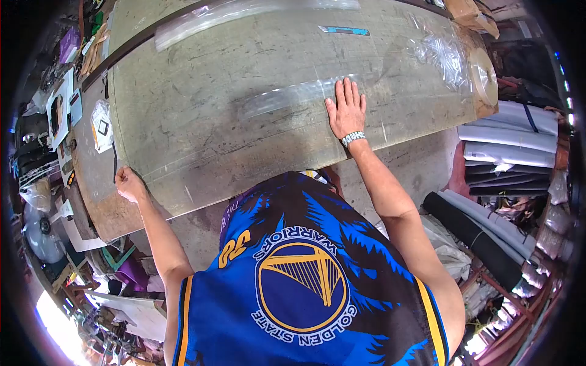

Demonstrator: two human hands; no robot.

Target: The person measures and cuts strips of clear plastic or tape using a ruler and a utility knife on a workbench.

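Spreading a clear plastic sheet flat over a big workbench is what's going on here, and the bench is the main thing: a long, wide slab with a dull grey-green top, scuffed and scratched all over, with a worn brown wooden edge showing at the near left corner. The sheet lies across most of that top. It's see-through and glossy, so you mostly catch it by its shiny creases and by the edge running along the near side of the bench.

My take on doing this bit well: keep one hand as an anchor and let the other do the tugging, so the film goes taut without sliding. Pull low and along the surface, not up, or the wrinkles just move around.

The right hand is spread fully open, palm down, fingers together, pressing on the sheet right by a raised fold near the middle of the bench. It grips nothing, only pins. There's a metal watch on that wrist.

The left hand is closed into a loose fist at the near left corner of the bench, seemingly pinching the sheet's edge, though I can't tell for sure.

Rolls of fabric sit stacked off to the right.
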